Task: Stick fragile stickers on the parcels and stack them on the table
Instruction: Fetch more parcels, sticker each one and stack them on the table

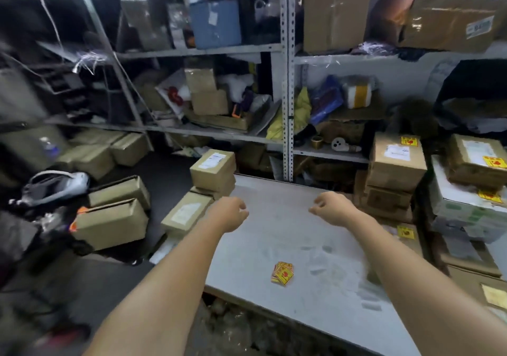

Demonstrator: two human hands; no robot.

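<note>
Both arms reach out over the grey table [288, 218]. My left hand [229, 213] hovers at the table's left edge, fingers loosely curled, holding nothing. My right hand [330, 209] hangs over the table's far middle, also loosely curled and holding nothing. A small pile of yellow-and-red fragile stickers [282, 273] lies on the table between my forearms. Just beyond my left hand stands a stack of brown parcels [213, 170] with a white label, and a flatter parcel [186, 214] lies below it. At the right, stacked parcels [396, 163] carry yellow stickers.
Metal shelves [288, 81] packed with boxes and bags run behind the table. More brown boxes [115, 213] sit on the dark floor at left beside a white-and-grey bag [55, 187]. A white carton [466, 205] and further stickered boxes crowd the right side.
</note>
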